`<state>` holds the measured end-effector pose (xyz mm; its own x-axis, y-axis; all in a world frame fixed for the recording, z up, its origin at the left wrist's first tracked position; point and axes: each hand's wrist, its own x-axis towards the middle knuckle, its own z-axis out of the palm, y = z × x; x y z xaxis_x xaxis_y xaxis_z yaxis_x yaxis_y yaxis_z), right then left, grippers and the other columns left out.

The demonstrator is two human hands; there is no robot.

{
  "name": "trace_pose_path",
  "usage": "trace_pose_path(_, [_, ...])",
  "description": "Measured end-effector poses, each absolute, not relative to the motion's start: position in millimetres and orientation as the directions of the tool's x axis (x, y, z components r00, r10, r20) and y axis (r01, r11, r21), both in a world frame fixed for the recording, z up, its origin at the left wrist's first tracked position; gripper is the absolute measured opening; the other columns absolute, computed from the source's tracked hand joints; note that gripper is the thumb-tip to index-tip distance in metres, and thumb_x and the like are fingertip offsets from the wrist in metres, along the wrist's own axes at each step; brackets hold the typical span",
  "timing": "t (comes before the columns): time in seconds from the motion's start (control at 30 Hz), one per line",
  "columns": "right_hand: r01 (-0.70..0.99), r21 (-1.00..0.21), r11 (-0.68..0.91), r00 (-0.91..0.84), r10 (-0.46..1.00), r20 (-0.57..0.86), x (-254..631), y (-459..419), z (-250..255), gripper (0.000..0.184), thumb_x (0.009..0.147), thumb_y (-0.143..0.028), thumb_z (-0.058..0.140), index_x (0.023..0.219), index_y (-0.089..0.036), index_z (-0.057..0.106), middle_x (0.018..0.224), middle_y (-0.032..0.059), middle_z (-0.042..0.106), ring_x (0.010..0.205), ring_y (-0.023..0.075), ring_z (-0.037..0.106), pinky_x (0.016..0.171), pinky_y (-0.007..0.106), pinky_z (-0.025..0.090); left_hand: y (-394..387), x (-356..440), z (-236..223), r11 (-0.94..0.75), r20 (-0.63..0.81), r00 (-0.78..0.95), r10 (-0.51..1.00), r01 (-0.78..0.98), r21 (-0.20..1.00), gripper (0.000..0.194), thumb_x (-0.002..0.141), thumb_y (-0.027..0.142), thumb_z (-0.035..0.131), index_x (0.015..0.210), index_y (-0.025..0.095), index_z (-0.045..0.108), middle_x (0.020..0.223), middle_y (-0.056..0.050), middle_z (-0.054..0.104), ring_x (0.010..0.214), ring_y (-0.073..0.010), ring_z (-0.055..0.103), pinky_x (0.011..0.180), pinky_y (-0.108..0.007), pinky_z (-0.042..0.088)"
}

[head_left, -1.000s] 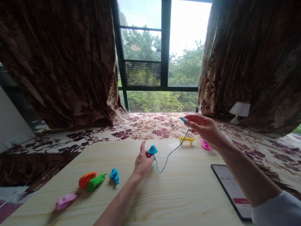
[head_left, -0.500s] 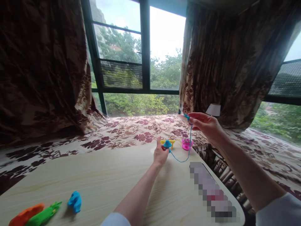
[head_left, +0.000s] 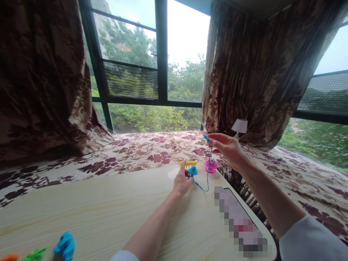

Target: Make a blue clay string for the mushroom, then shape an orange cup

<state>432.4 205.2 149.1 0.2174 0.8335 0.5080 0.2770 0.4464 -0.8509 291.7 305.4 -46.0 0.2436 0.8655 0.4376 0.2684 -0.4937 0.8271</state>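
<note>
A small blue figure with a cone-shaped cap [head_left: 192,170], somewhat like a mushroom, is pinched in my left hand [head_left: 181,184] just over the table; its index finger points up. From the figure a thin blue cord [head_left: 208,177] hangs in a slack loop and rises to my right hand [head_left: 227,148]. Between the thumb and fingertips of that raised hand is a small blue forked piece [head_left: 206,139] at the cord's upper end. Beyond my left hand lies a yellow toothed piece [head_left: 191,163], partly hidden. A pink clay-like figure [head_left: 211,166] stands behind the cord.
The pale wood-grain table [head_left: 108,203] carries a blurred-out phone-like object [head_left: 241,221] near its right edge. At the lower left are a blue lump [head_left: 64,246], a green piece [head_left: 34,255] and an orange piece [head_left: 9,257]. A flowered cloth [head_left: 163,148] and small lamp [head_left: 239,125] lie beyond.
The view has turned a little to the right, so the scene sits further left. Both hands keep their holds; the blue forked piece and the capped figure have tilted slightly.
</note>
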Motion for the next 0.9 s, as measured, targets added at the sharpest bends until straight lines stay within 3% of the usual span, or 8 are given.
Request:
trace_pose_path(0.33, [0.213, -0.878, 0.429, 0.159, 0.871, 0.465, 404, 217, 147, 0.038, 0.066, -0.041, 0.067, 0.095, -0.017, 0.066, 0.080, 0.0040, 0.068, 0.066, 0.0129, 0.062, 0.051, 0.020, 0.049, 308, 272, -48, -0.482, 0.427, 0.228, 0.875, 0.326, 0.813, 0.068, 0.068, 0.020, 0.059, 0.130, 0.025, 0.030, 0.092, -0.001, 0.059, 0.071, -0.0102, 0.057, 0.064, -0.023, 0.046])
trace_pose_path(0.5, [0.220, -0.883, 0.415, 0.123, 0.886, 0.447, 406, 205, 142, 0.039, 0.067, -0.040, 0.067, 0.097, -0.016, 0.066, 0.080, 0.0049, 0.068, 0.068, 0.0136, 0.062, 0.052, 0.021, 0.049, 311, 281, -43, -0.467, 0.426, 0.192, 0.884, 0.403, 0.787, 0.050, 0.075, 0.022, 0.051, 0.124, 0.019, 0.036, 0.082, -0.002, 0.062, 0.065, -0.0114, 0.059, 0.059, -0.024, 0.046])
trace_pose_path(0.7, [0.244, -0.905, 0.350, 0.170, 0.903, 0.395, 420, 200, 127, 0.038, 0.067, -0.039, 0.066, 0.097, -0.015, 0.066, 0.078, 0.0048, 0.068, 0.068, 0.0145, 0.062, 0.053, 0.023, 0.049, 292, 278, -34, -0.592, 0.515, 0.300, 0.803, 0.511, 0.624, 0.023, 0.077, 0.016, 0.048, 0.097, 0.022, 0.059, 0.092, -0.003, 0.062, 0.086, -0.0162, 0.056, 0.080, -0.031, 0.043])
trace_pose_path(0.9, [0.238, -0.916, 0.323, 0.179, 0.912, 0.368, 427, 204, 114, 0.037, 0.068, -0.038, 0.065, 0.097, -0.017, 0.066, 0.083, 0.0059, 0.068, 0.069, 0.0153, 0.062, 0.054, 0.024, 0.050, 274, 275, -29, -0.705, 0.546, 0.455, 0.703, 0.546, 0.453, 0.028, 0.076, 0.010, 0.046, 0.094, 0.023, 0.063, 0.100, -0.004, 0.060, 0.094, -0.0187, 0.052, 0.083, -0.033, 0.039])
